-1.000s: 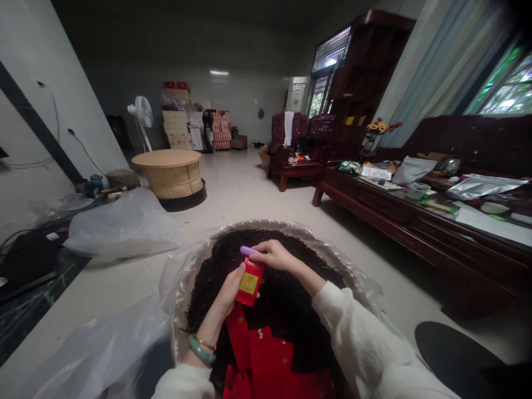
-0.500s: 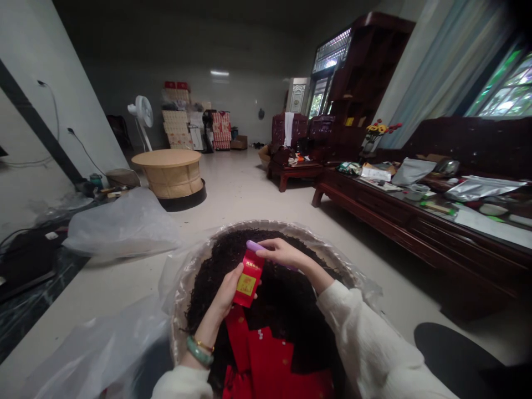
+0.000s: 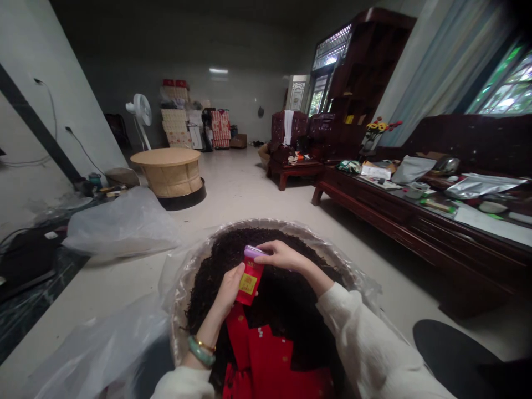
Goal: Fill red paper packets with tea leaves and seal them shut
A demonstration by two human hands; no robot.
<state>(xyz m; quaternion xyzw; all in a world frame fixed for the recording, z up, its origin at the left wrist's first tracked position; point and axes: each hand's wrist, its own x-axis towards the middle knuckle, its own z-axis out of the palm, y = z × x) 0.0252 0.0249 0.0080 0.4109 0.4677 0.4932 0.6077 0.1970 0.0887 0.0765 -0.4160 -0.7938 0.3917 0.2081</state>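
My left hand (image 3: 230, 288) grips a small red packet (image 3: 248, 284) with a yellow label, holding it upright and slightly tilted. In my right hand (image 3: 279, 255) is a narrow purple tool (image 3: 251, 252), perhaps a bag sealer, lying across the packet's top edge. My right palm covers most of it, so its exact kind cannot be told. Both hands are above a large round basket (image 3: 178, 332) lined with clear plastic. Dark dried leaves (image 3: 224, 244), like loose tea, fill it. Several flat red packets (image 3: 270, 357) lie on the leaves at the near side.
Clear plastic sheeting (image 3: 120, 224) lies on the floor to the left. Beyond it stands a round wooden-topped drum (image 3: 166, 158) near a white fan (image 3: 142, 110). A long dark wooden table (image 3: 374, 208) with pouches and papers runs along the right. A dark round seat (image 3: 453, 349) is at lower right.
The purple tool has shifted slightly down and turned on the packet's top edge, now covering more of it. My right hand has moved with it; my left hand keeps its hold.
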